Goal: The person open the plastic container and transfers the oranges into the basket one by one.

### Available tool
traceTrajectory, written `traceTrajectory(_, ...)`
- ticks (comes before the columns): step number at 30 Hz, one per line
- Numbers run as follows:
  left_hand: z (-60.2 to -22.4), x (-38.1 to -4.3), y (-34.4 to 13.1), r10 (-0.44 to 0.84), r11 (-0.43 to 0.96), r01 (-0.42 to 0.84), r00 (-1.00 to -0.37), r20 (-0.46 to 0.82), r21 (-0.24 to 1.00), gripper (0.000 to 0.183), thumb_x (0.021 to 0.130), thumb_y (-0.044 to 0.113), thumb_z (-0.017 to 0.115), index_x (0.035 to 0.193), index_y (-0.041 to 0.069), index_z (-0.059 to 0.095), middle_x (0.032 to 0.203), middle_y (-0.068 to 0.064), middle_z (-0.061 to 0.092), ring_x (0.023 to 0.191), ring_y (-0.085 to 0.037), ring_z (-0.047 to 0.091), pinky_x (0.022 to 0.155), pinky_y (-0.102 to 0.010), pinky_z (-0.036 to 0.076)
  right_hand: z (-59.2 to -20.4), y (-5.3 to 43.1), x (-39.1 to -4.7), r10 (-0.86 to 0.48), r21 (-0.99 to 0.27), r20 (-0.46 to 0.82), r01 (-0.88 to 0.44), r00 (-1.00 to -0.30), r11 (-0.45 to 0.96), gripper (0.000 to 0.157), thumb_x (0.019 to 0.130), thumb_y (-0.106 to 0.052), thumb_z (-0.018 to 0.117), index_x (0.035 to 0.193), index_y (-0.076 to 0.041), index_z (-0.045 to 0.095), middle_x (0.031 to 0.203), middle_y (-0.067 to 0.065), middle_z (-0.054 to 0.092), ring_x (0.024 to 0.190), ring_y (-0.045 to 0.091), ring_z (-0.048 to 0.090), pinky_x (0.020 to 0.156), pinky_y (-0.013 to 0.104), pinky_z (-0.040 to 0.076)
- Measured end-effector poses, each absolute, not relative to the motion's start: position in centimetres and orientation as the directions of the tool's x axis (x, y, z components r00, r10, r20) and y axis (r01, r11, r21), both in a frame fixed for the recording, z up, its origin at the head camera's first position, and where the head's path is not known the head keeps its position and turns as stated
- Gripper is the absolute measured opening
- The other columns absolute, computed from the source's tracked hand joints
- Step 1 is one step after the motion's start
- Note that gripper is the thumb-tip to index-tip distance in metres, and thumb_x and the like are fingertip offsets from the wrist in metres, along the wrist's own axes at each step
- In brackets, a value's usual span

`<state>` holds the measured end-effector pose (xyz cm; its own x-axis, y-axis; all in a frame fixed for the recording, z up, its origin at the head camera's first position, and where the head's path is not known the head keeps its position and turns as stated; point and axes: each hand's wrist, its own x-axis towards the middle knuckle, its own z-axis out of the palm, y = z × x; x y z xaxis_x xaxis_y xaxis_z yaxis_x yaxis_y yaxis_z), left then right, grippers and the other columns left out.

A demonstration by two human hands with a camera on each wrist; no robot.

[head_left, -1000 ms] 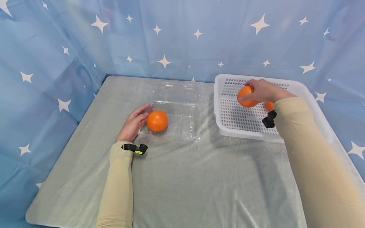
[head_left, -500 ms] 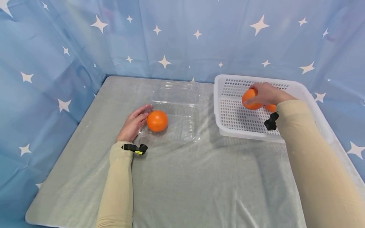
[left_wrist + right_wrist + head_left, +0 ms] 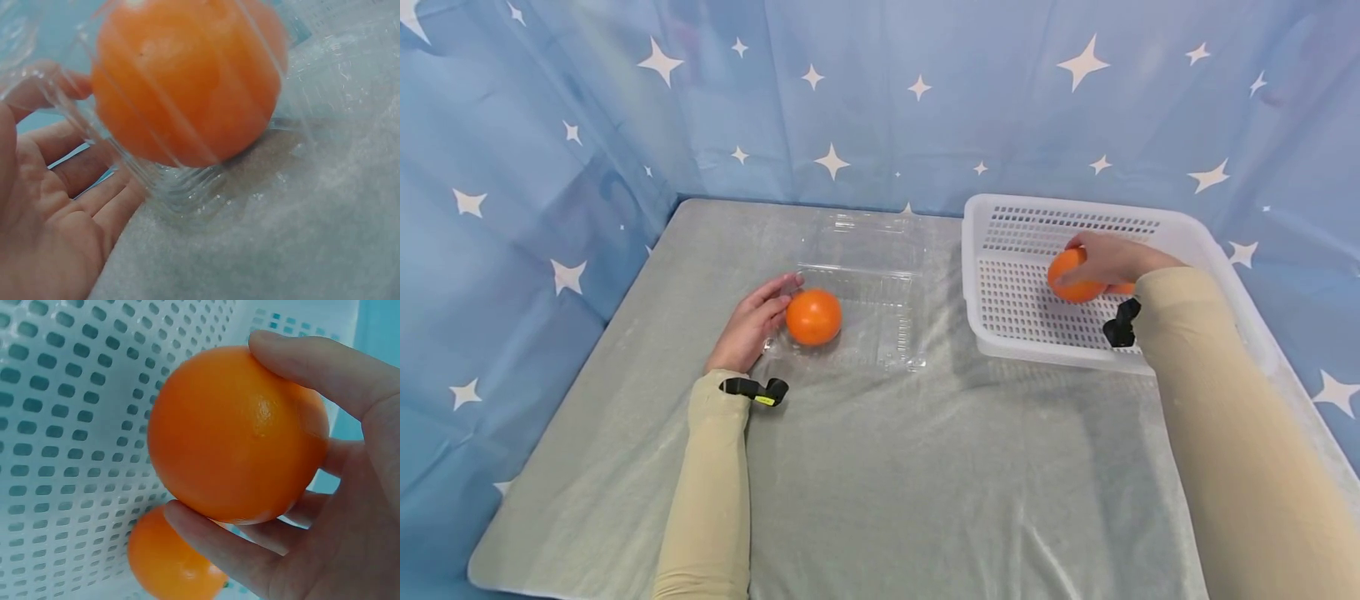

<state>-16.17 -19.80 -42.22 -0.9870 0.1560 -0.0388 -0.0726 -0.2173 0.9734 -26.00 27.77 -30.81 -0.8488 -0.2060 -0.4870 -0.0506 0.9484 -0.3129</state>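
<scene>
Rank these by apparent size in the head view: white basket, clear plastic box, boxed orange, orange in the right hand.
1. White basket
2. Clear plastic box
3. Boxed orange, held orange: too alike to rank; the right hand partly covers the latter.

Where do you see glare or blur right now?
Head view: glints along the clear plastic hinged container; left wrist: soft and hazy, with pale streaks across the container's round orange fruit; right wrist: bright highlight on the upper round orange fruit, which looks fairly sharp.
</scene>
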Motion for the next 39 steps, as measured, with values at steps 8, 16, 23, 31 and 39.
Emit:
traceTrajectory(8, -42.3, -16.1, -19.8, 0.151, -0.224, -0.077, -0.988, -0.043, 0.971, 0.046, 0.093, 0.012, 0.047, 0.137, 0.006, 0.035, 0.139, -0.007, 0.037, 0.128, -0.016, 0.032, 0.103, -0.034, 0.027, -31.3, 28.4, -25.7, -0.158, -0.246, -0.524, -0.029, -0.837, 0.969, 0.077, 0.076, -0.051, 0.062, 0.127, -0.001, 0.033, 0.113, 0.023, 0.04, 0.088, 0.031, 0.046, 0.063, 0.037, 0.05)
traceTrajectory(16, -42.3, -16.0, -19.9, 0.137, -0.201, -0.078, -0.989, -0.051, 0.976, 0.045, 0.093, 0.014, 0.048, 0.136, 0.008, 0.037, 0.138, -0.006, 0.038, 0.127, -0.016, 0.033, 0.102, -0.034, 0.029, -31.6, 29.0, -25.8, -0.153, -0.263, -0.56, 0.0, -0.814, 0.965, 0.081, 0.076, -0.052, 0.062, 0.129, 0.0, 0.029, 0.115, 0.023, 0.039, 0.092, 0.032, 0.046, 0.067, 0.041, 0.051)
traceTrajectory(23, -42.4, -16.1, -19.9, 0.144, -0.197, -0.077, -0.988, -0.049, 0.977, 0.046, 0.093, 0.014, 0.048, 0.137, 0.007, 0.035, 0.139, -0.006, 0.037, 0.127, -0.017, 0.033, 0.103, -0.034, 0.028, -31.7, 29.3, -25.8, -0.135, -0.257, -0.596, 0.029, -0.791, 0.966, 0.084, 0.077, -0.051, 0.061, 0.131, 0.002, 0.026, 0.117, 0.024, 0.038, 0.095, 0.033, 0.044, 0.067, 0.039, 0.051)
traceTrajectory(31, -42.2, -16.1, -19.9, 0.154, -0.209, -0.075, -0.987, -0.043, 0.975, 0.046, 0.093, 0.013, 0.047, 0.137, 0.006, 0.035, 0.139, -0.006, 0.037, 0.127, -0.016, 0.032, 0.103, -0.035, 0.027, -32.0, 29.7, -25.9, -0.118, -0.252, -0.601, 0.048, -0.79, 0.966, 0.082, 0.078, -0.05, 0.061, 0.131, 0.002, 0.026, 0.119, 0.025, 0.034, 0.098, 0.036, 0.041, 0.066, 0.038, 0.052)
traceTrajectory(39, -42.3, -16.1, -19.9, 0.151, -0.21, -0.07, -0.988, -0.038, 0.975, 0.046, 0.093, 0.013, 0.048, 0.137, 0.006, 0.035, 0.138, -0.006, 0.037, 0.127, -0.016, 0.032, 0.103, -0.035, 0.027, -32.4, 29.8, -26.0, -0.1, -0.279, -0.603, 0.091, -0.791, 0.956, 0.081, 0.076, -0.049, 0.063, 0.132, -0.001, 0.029, 0.117, 0.024, 0.033, 0.098, 0.037, 0.039, 0.071, 0.041, 0.05)
